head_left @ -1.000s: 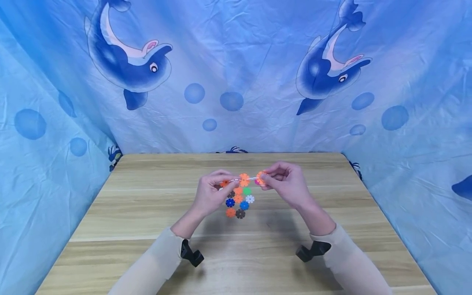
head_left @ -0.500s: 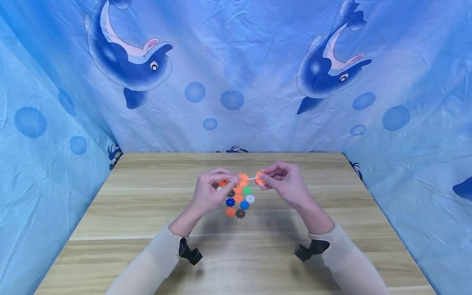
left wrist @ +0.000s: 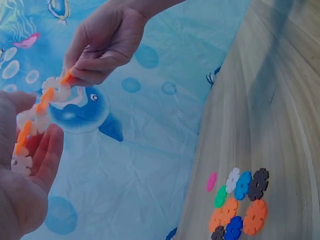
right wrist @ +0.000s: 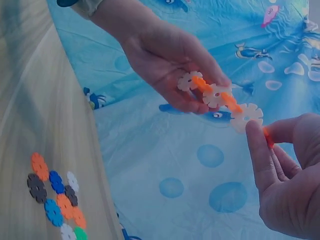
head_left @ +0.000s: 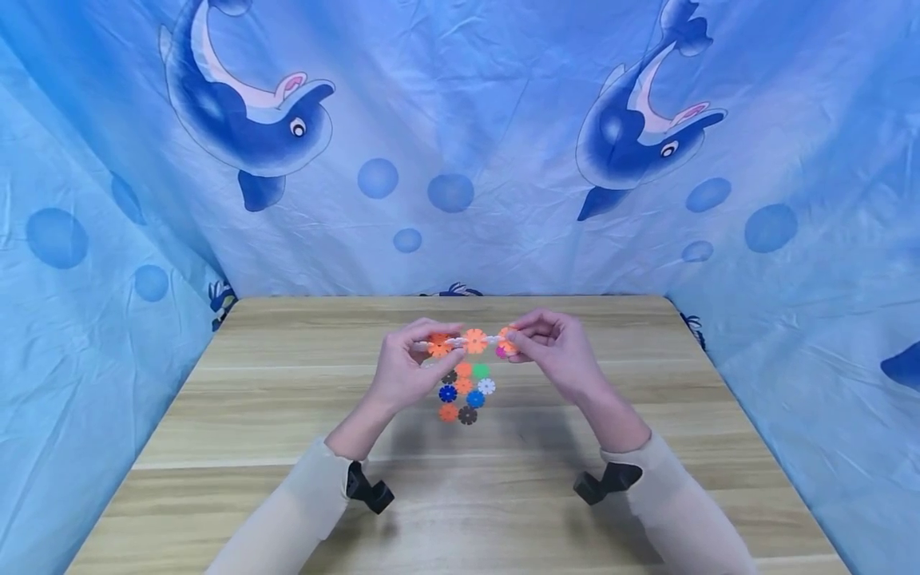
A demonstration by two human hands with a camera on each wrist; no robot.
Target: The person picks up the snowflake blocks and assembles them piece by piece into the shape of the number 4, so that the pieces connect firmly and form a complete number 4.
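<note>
A chain of orange and white notched discs (head_left: 474,341) is held up above the table between the two hands. My left hand (head_left: 407,371) pinches a white disc (right wrist: 214,96) of the chain between thumb and fingers, with more discs lying along its palm side. At the other end, my right hand (head_left: 564,357) grips the orange end disc (right wrist: 269,137) between thumb and index finger. White and orange discs alternate, each set crosswise to its neighbour, as the left wrist view shows.
Loose discs lie on the table (head_left: 287,415) below the hands: dark blue (head_left: 448,393), light blue (head_left: 476,399), green (head_left: 481,370), white (head_left: 486,386), pink (left wrist: 212,182), several orange and dark ones. A dolphin-printed curtain (head_left: 460,120) surrounds the back and sides.
The chain has risen slightly and more of its left part shows between the fingers of my left hand. My right hand keeps its grip on the right end.
</note>
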